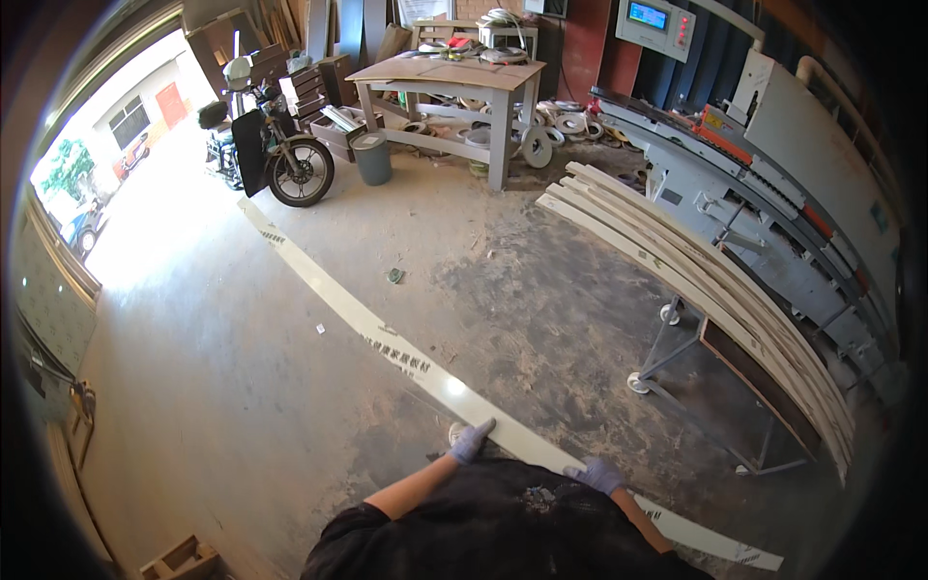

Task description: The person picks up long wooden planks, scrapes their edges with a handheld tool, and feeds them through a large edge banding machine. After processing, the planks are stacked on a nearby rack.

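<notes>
A long, narrow pale board [527, 440] with dark print runs slantwise in front of my body, from the far left down to the lower right. My left hand [472, 442], in a light purple-grey glove, grips its near edge with the thumb on top. Further right along the same board, my right hand [601, 476], gloved alike, is closed on it; the fingers beneath are hidden. The far end of the board reaches toward the motorcycle [280, 155].
On the right, several long boards [667, 242] lie stacked on a wheeled metal cart [677, 358], beside a long grey machine [735, 174] with a control panel [655, 27]. At the back stand a wooden workbench [445, 72] and a grey bin [371, 159]. Small scraps [395, 276] dot the floor.
</notes>
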Demonstrator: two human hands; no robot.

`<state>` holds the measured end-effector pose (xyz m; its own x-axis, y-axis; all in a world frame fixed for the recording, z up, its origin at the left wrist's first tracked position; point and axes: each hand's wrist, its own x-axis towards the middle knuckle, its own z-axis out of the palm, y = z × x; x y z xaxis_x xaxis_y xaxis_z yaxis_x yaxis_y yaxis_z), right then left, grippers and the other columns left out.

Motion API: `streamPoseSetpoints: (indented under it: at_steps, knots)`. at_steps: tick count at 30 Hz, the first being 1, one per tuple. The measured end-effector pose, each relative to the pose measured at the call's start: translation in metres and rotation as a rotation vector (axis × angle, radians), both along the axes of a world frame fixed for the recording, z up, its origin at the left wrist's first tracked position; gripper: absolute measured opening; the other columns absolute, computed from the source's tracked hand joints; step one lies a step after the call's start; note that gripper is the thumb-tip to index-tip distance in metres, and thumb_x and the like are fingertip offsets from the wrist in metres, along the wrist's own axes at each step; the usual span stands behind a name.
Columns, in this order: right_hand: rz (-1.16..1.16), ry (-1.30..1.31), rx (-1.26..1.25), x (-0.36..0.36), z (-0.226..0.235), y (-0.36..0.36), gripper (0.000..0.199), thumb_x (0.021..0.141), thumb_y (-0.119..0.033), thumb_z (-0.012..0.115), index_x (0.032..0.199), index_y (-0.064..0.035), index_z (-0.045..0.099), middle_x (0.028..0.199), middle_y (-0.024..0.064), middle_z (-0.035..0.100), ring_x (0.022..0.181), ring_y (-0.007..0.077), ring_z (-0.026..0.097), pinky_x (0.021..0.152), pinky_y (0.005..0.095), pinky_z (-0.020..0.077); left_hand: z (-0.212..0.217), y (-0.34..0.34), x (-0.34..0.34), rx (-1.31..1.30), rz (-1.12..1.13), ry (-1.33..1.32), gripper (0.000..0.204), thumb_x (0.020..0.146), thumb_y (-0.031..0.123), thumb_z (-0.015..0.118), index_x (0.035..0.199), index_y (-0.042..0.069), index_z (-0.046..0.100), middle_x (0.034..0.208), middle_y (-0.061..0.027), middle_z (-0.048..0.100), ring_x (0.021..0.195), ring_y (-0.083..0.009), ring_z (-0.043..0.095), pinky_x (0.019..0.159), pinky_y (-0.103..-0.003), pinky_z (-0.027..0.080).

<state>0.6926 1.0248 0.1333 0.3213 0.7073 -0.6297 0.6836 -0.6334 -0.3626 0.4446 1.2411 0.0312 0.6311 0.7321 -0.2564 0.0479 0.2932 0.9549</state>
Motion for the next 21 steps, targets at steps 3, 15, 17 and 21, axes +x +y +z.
streamPoseSetpoints:
  at_steps: [3, 15, 17, 21]
  knots:
    - [0.045, -0.062, 0.083, 0.008, 0.024, 0.094, 0.081, 0.084, -0.077, 0.046, 0.109, -0.0029, 0.068, 0.102, 0.0244, 0.069, 0.097, 0.0383, 0.066, 0.087, 0.0436, 0.0502, 0.037, 0.094, 0.013, -0.510, 0.058, 0.038, 0.058, 0.091, 0.048, 0.067, 0.120, -0.001, 0.061, 0.103, -0.0105, 0.068, 0.083, -0.0214, 0.068, 0.075, -0.035, 0.059]
    - [-0.046, 0.012, 0.197, 0.105, 0.021, 0.391, 0.067, 0.085, -0.070, 0.052, 0.106, -0.0095, 0.069, 0.097, 0.0209, 0.070, 0.090, 0.0379, 0.068, 0.079, 0.0452, 0.0519, 0.048, 0.394, 0.125, -0.459, 0.164, 0.041, 0.056, 0.093, 0.045, 0.065, 0.120, -0.004, 0.060, 0.108, -0.0146, 0.069, 0.096, -0.0257, 0.070, 0.085, -0.037, 0.059]
    - [-0.038, -0.030, 0.219, 0.141, 0.032, 0.455, 0.062, 0.086, -0.067, 0.053, 0.106, -0.0108, 0.069, 0.095, 0.0196, 0.070, 0.089, 0.0367, 0.068, 0.078, 0.0456, 0.0519, 0.054, 0.453, 0.161, -0.365, 0.132, 0.019, 0.058, 0.094, 0.047, 0.062, 0.120, -0.004, 0.060, 0.108, -0.0153, 0.069, 0.097, -0.0250, 0.070, 0.090, -0.037, 0.057]
    - [0.028, -0.101, 0.251, 0.216, 0.064, 0.570, 0.055, 0.089, -0.062, 0.053, 0.107, -0.0133, 0.069, 0.091, 0.0170, 0.070, 0.086, 0.0357, 0.068, 0.076, 0.0463, 0.0519, 0.076, 0.563, 0.234, -0.363, 0.137, -0.150, 0.057, 0.096, 0.045, 0.060, 0.127, -0.002, 0.055, 0.118, -0.0149, 0.064, 0.105, -0.0288, 0.066, 0.091, -0.044, 0.056]
